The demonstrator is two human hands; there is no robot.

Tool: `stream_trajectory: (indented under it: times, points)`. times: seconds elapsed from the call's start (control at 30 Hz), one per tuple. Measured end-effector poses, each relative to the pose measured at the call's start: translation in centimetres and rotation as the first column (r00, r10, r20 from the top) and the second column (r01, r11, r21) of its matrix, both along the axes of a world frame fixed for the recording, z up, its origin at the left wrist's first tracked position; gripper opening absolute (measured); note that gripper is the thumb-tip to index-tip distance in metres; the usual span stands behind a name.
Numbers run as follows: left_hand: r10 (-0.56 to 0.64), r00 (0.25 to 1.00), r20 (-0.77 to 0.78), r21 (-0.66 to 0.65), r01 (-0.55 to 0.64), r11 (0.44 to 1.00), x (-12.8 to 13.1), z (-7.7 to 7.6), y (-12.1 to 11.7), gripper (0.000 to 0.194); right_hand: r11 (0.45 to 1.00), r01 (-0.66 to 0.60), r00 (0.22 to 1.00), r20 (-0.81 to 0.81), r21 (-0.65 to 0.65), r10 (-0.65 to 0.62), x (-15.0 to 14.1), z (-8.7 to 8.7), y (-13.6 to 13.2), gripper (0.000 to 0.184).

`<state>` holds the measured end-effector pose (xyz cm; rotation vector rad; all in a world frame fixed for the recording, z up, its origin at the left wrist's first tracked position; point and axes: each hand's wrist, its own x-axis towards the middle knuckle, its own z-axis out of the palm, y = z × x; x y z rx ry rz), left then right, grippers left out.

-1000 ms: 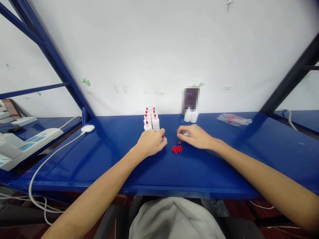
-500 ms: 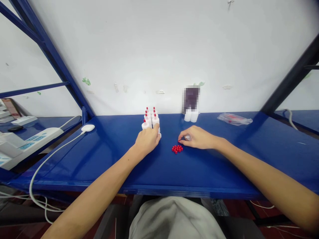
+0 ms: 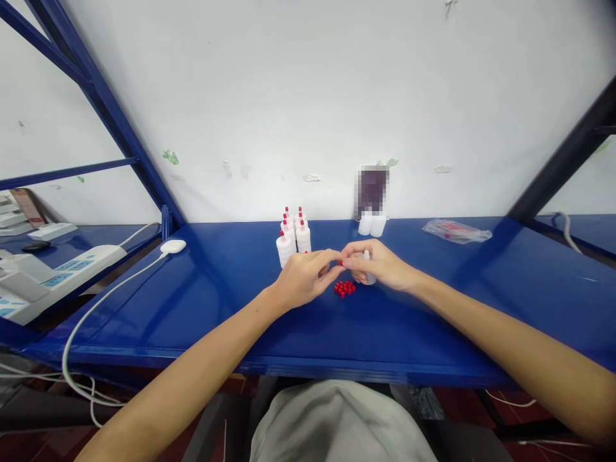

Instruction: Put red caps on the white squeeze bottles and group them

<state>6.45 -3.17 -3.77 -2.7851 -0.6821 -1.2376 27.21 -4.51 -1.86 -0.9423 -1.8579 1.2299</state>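
Cap [image 3: 341,262] is pinched by the left hand [image 3: 304,280], seemingly handed over by the right hand [image 3: 384,264], curled round a squeeze bottle [image 3: 370,278]; gentle letting-go is needed. Red caps [image 3: 343,288] are heaped at six o'clock.

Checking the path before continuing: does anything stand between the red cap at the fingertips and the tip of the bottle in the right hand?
In this view, fingertips of the right hand lie between the red cap and the bottle tip; nothing else visible stands there.
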Motion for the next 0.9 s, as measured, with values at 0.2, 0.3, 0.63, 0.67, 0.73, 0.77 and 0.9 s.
stream_trajectory:
  times: [0.2,0.3,0.63,0.67,0.73,0.77,0.9]
  points:
    - [-0.053,0.997,0.048,-0.013,0.054,0.998,0.5,0.1,-0.1,0.011,0.887,0.002,0.905,0.376,0.462,-0.197,-0.7,0.0,-1.0,0.035]
    - [-0.061,0.998,-0.018,-0.042,0.06,0.997,0.5,0.2,-0.1,0.009,0.834,-0.029,0.787,0.527,0.552,-0.321,-1.0,-0.1,-1.3,0.034]
    - [-0.071,0.997,-0.024,-0.086,0.069,0.994,0.8,-0.2,-0.2,0.012,0.807,-0.075,0.666,0.632,0.585,-0.396,-1.2,0.1,-1.4,0.022]
    - [-0.063,0.998,-0.02,-0.086,0.062,0.994,0.9,-0.3,-0.2,0.013,0.813,-0.069,0.69,0.616,0.578,-0.38,-1.2,0.1,-1.3,0.021]
    - [-0.043,0.999,-0.018,-0.094,0.041,0.995,0.9,-0.4,-0.2,0.015,0.826,-0.057,0.745,0.575,0.56,-0.338,-1.0,-0.1,-1.2,0.018]
    - [-0.032,0.999,-0.016,-0.106,0.031,0.994,1.0,-0.5,-0.2,0.016,0.832,-0.054,0.772,0.552,0.551,-0.315,-1.0,-0.2,-1.2,0.016]
    - [-0.014,1.0,-0.014,-0.191,0.012,0.982,0.9,-0.6,-0.3,0.017,0.845,-0.047,0.842,0.476,0.533,-0.254,-0.8,-0.5,-1.0,0.013]
